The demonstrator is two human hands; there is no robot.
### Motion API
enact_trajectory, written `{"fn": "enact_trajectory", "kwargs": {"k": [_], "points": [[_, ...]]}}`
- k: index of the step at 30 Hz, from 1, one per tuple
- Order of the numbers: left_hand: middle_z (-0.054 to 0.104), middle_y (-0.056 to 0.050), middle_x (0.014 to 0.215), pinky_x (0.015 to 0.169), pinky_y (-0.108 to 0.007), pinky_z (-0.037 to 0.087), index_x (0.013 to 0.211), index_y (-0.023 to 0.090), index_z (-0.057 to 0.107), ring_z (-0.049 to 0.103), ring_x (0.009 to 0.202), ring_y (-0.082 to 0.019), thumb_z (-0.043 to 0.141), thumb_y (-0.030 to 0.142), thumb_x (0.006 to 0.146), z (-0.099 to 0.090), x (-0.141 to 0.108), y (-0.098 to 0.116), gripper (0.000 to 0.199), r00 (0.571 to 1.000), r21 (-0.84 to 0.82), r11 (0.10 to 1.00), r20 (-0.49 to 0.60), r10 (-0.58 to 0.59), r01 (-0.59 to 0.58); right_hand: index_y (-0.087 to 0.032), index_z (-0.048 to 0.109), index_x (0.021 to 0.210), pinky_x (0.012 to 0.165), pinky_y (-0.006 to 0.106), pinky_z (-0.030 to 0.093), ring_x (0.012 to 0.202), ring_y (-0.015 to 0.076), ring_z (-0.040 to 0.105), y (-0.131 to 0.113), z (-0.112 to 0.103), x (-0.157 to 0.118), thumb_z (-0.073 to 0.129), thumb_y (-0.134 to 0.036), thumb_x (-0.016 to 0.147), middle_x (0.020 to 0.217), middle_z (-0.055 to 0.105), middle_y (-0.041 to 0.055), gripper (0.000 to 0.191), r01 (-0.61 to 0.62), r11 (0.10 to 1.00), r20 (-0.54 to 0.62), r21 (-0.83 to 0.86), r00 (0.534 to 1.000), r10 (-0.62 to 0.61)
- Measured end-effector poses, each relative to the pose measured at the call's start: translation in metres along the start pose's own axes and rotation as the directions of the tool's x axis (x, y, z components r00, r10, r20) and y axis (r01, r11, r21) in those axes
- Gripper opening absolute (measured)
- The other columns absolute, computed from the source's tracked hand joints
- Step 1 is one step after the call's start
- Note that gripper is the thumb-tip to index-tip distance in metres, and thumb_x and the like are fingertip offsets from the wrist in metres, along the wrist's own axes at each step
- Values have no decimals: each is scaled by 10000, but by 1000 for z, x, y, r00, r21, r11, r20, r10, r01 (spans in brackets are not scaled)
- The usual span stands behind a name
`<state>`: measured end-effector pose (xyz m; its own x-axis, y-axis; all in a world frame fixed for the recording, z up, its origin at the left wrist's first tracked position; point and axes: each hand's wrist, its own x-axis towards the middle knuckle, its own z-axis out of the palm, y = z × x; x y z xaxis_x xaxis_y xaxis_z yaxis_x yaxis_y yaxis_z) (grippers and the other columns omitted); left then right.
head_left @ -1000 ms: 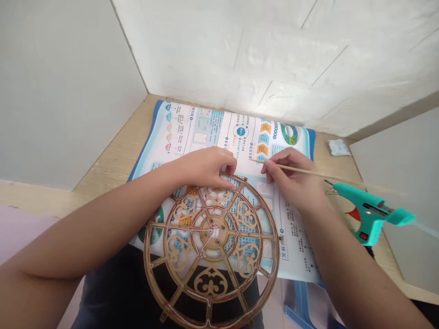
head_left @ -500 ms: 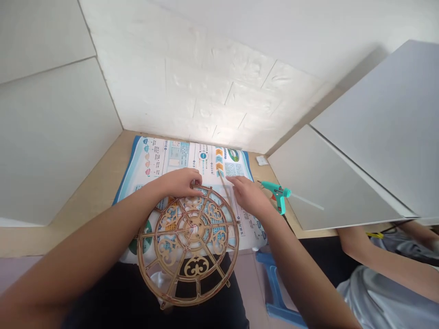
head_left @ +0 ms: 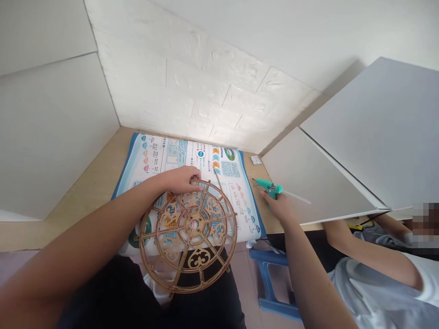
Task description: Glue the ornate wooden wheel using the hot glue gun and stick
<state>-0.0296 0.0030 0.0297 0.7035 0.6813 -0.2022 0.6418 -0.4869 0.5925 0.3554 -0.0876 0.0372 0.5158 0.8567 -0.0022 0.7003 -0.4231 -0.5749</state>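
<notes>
A round, wheel-like wooden lattice frame (head_left: 203,268) with spokes and scroll cut-outs is tilted over the near table edge and my lap. My left hand (head_left: 183,179) is closed on its far rim. My right hand (head_left: 281,208) is around the handle of a teal glue gun (head_left: 267,186) at the table's right side. The gun's nozzle points left, and the hand hides most of its grip. A thin wooden strip (head_left: 219,181) lies on the printed poster sheet (head_left: 156,155), just beyond the frame.
White panels (head_left: 336,178) stand on the right and left, with a white wall (head_left: 164,100) behind the wooden table (head_left: 99,192). A small white packet (head_left: 255,160) lies by the right panel. A blue stool (head_left: 270,278) is below, near another person's arm (head_left: 373,260).
My right hand has moved right, from beside the wooden strip to the glue gun, and taken its handle. My left hand stays on the frame's rim. The view has shifted slightly.
</notes>
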Motion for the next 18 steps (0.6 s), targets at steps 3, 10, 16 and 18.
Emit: {"fn": "enact_trajectory", "kwargs": {"k": [3,10,16,18], "points": [[716,-170,1166,763,-364,474,1131,187,581,660,960,-297,550,657,940,-3,-4,7,508,999,-18,999,29,-35,36,-200,673,715,592,369,493,625,265,654,-12,-4,-8,718,-525,813,649,686,84,342,15,1000,49,28,999,-16],[723,-53,776,562,-332,450,1264,219,530,664,630,-251,582,624,954,2,-2,15,513,949,-173,968,289,-126,181,-204,733,850,560,329,549,572,207,638,-30,4,-117,709,-549,969,699,702,48,367,304,918,21,254,948,-319],[651,3,586,487,-313,473,1056,245,538,635,492,-223,639,562,953,7,2,17,349,927,-351,913,369,-67,206,-236,783,1060,691,365,637,835,262,781,-39,39,-166,645,-349,1037,984,810,85,181,463,836,104,295,854,-510],[622,16,542,482,-308,476,988,250,534,626,471,-216,628,540,966,7,3,17,306,915,-385,901,403,-31,200,-236,758,999,674,370,630,828,262,780,-37,45,-168,636,-328,1036,1003,806,89,157,457,844,143,279,850,-507]]}}
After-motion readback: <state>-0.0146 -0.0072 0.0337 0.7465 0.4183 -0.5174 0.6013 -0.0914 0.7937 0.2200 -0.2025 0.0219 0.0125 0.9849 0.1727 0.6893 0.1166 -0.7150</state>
